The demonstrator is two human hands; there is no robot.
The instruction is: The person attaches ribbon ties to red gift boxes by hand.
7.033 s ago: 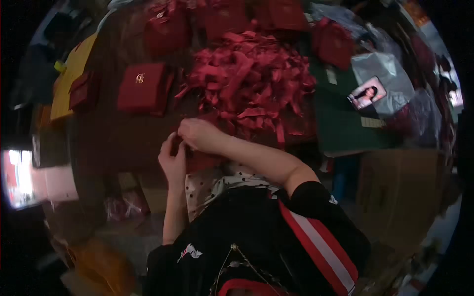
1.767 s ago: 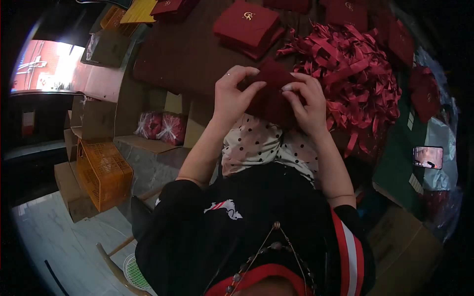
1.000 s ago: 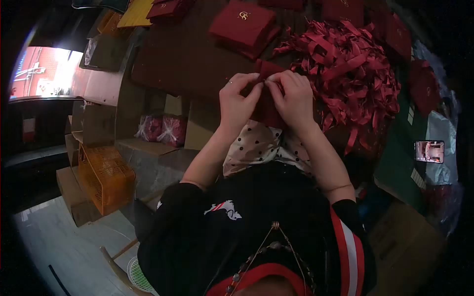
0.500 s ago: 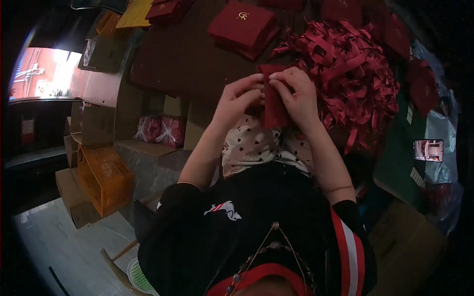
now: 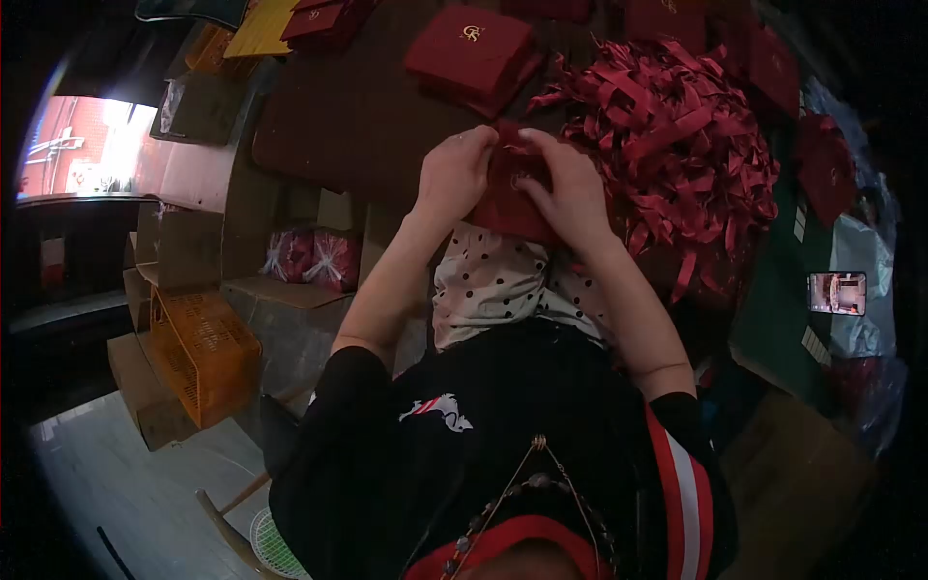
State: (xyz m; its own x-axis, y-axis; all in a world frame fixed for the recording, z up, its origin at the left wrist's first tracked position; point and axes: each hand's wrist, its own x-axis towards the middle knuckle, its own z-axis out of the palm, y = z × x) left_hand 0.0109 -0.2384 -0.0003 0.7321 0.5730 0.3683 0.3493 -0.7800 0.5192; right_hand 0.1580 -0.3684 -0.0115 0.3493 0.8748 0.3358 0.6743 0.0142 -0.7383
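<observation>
A dark red flat pouch [image 5: 505, 201] with a faint logo hangs between my hands above my lap, its broad face toward me. My left hand [image 5: 456, 172] grips its left upper edge, the fingers closed around it. My right hand [image 5: 572, 188] has its fingers curled at the upper right of the pouch, the thumb lying across its face. Fingertips of both hands meet near the top edge, where a fold of red material shows; the exact pinch is partly hidden. Just right of my right hand lies a big heap of red ribbons [image 5: 691, 145].
A stack of red pouches [image 5: 471, 53] with a gold logo sits on the dark table [image 5: 338, 126]. More red pouches [image 5: 324, 21] lie at the back left. An orange crate [image 5: 208, 353] and cardboard boxes stand at left. A lit phone [image 5: 837, 294] rests at right.
The pouch has turned from a narrow edge-on view to its broad face. My left hand has shifted slightly left, and my right hand has moved slightly down and left.
</observation>
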